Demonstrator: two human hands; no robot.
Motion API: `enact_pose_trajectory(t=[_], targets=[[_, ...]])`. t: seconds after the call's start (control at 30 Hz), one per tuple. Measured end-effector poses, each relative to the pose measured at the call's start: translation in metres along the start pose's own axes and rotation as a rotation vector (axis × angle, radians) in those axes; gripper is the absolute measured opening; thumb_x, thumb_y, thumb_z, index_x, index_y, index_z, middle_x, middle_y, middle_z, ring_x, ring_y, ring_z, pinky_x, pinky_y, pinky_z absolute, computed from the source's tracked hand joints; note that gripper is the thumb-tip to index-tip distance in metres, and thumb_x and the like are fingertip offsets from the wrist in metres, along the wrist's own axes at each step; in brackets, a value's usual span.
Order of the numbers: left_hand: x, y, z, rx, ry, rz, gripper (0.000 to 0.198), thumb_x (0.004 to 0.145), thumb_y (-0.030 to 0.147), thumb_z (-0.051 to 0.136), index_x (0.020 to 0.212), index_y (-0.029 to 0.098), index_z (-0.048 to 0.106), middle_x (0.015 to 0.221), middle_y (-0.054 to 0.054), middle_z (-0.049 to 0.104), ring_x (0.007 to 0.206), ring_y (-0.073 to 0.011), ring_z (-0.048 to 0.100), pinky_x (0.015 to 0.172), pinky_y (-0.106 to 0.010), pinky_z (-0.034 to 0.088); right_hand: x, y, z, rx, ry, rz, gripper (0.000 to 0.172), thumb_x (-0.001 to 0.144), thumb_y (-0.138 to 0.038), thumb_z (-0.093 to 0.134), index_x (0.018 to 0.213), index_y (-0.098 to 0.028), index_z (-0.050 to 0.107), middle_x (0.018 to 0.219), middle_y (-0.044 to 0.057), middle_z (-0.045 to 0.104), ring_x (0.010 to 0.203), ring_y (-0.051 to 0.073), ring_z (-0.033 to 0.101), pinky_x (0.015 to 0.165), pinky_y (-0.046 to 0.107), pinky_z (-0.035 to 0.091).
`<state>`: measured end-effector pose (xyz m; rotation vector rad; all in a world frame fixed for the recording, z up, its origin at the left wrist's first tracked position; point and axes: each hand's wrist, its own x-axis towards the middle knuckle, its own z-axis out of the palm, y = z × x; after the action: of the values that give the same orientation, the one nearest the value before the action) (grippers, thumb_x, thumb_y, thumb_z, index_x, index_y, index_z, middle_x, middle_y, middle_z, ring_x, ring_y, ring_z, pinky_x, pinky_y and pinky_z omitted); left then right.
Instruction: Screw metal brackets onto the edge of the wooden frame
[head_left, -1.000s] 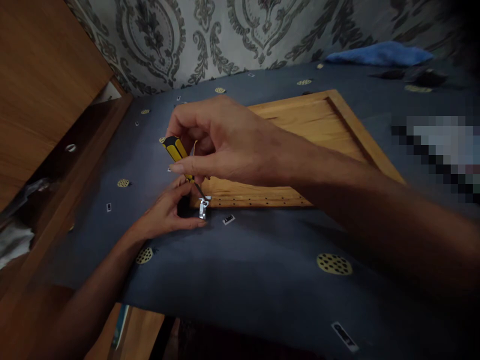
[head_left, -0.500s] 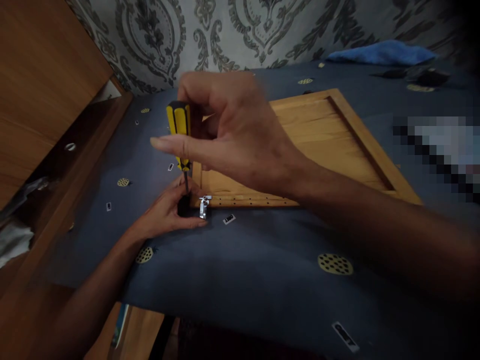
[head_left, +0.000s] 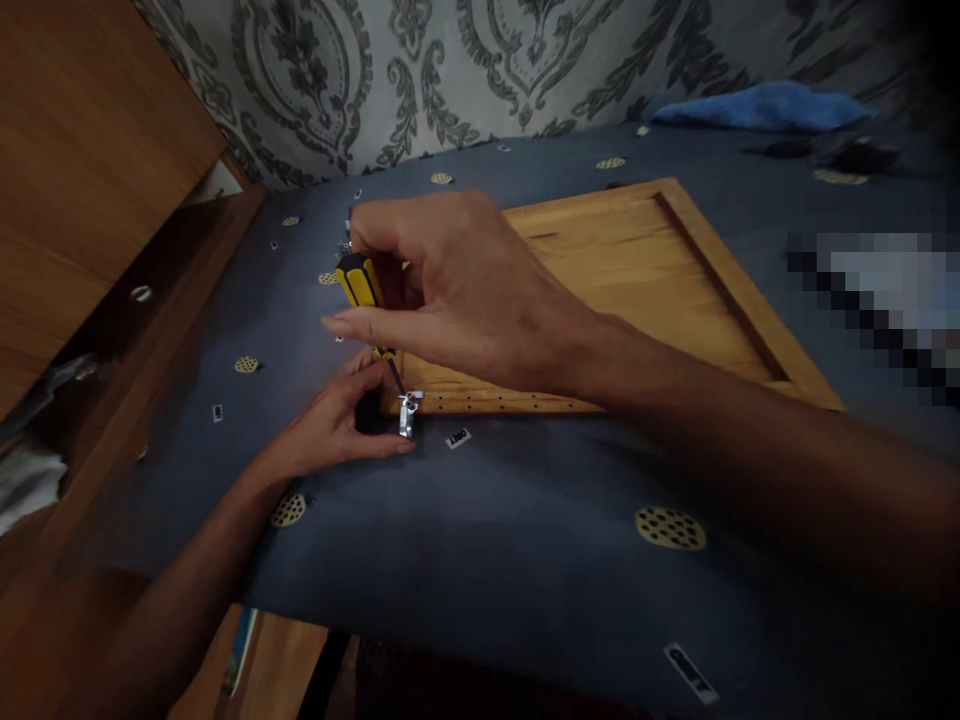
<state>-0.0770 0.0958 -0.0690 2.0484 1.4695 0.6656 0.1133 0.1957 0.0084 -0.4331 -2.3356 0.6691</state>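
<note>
My right hand [head_left: 480, 290] is closed round the yellow and black handle of a screwdriver [head_left: 362, 282], which leans with its shaft pointing down and to the right. The screwdriver's tip meets a small silver metal hinge [head_left: 406, 418] at the near left corner of a framed wooden cabinet door [head_left: 622, 290]. The door lies flat, with a row of small dark holes along its near edge. My left hand [head_left: 330, 420] steadies the hinge, its thumb against the lower end and its fingers by the door's corner. Part of the door is hidden behind my right hand.
Dark blue cloth with pineapple prints [head_left: 525, 560] covers the surface. A wooden cabinet [head_left: 90, 200] stands at the left. Small metal pieces [head_left: 345, 245] lie behind my right hand. A blue cloth [head_left: 765, 106] and a dark object [head_left: 862, 153] lie at the back right.
My right hand has come down with the screwdriver. The screwdriver's tip has moved right, from beside my left fingers onto the hinge. My left hand has stayed in place.
</note>
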Motion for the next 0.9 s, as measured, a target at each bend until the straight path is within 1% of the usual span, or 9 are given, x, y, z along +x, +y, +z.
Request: enact_pose_trajectory(t=[0.13,0.33,0.63,0.7,0.8,0.9], targets=[[-0.001,0.000,0.000,0.001,-0.004,-0.006,0.042,0.083,0.054,0.081,0.081,0.021,0.056,0.093,-0.002,0.059,0.091,-0.0240,0.057,0.085,-0.037,0.049,-0.001,0.001,0.001,-0.001,-0.009,0.010,0.051,0.093,-0.033,0.077,0.069,-0.022,0.033,0.072,-0.006,0.048,0.068,0.009,0.043,0.070,0.028,0.034],[-0.002,-0.004,0.001,-0.003,-0.004,0.007,0.041,0.084,0.054,0.080,0.086,0.021,0.058,0.098,-0.003,0.061,0.092,-0.0237,0.057,0.084,-0.037,0.048,-0.003,0.006,0.004,0.015,0.020,-0.058,0.041,0.092,-0.026,0.072,0.071,-0.020,0.037,0.077,-0.005,0.052,0.079,0.011,0.051,0.076,0.027,0.041],[-0.001,-0.003,0.001,-0.011,-0.010,0.013,0.040,0.084,0.055,0.080,0.085,0.021,0.058,0.098,-0.003,0.062,0.092,-0.0231,0.057,0.083,-0.036,0.046,-0.002,0.007,0.002,0.016,0.014,-0.085,0.038,0.092,-0.021,0.070,0.071,-0.020,0.038,0.077,-0.004,0.052,0.082,0.012,0.052,0.076,0.026,0.042],[-0.002,-0.004,0.001,-0.011,-0.008,0.001,0.041,0.084,0.056,0.080,0.084,0.021,0.058,0.096,-0.002,0.062,0.091,-0.0230,0.057,0.083,-0.036,0.046,-0.002,0.005,0.002,0.017,0.000,-0.072,0.040,0.091,-0.022,0.072,0.071,-0.020,0.038,0.076,-0.004,0.052,0.080,0.012,0.052,0.075,0.026,0.041],[-0.004,-0.007,0.003,0.004,-0.001,-0.014,0.042,0.082,0.057,0.081,0.085,0.021,0.059,0.093,-0.002,0.063,0.092,-0.0238,0.058,0.083,-0.037,0.047,-0.001,0.000,0.001,0.040,-0.035,-0.007,0.044,0.089,-0.024,0.077,0.070,-0.020,0.038,0.073,-0.005,0.051,0.073,0.010,0.049,0.070,0.025,0.039],[-0.005,-0.010,0.003,0.023,0.002,-0.026,0.042,0.081,0.056,0.083,0.088,0.021,0.061,0.094,-0.003,0.065,0.091,-0.0245,0.058,0.082,-0.037,0.047,-0.001,-0.003,0.001,0.125,-0.080,0.042,0.045,0.087,-0.025,0.081,0.070,-0.020,0.040,0.071,-0.007,0.050,0.068,0.008,0.047,0.065,0.024,0.038]])
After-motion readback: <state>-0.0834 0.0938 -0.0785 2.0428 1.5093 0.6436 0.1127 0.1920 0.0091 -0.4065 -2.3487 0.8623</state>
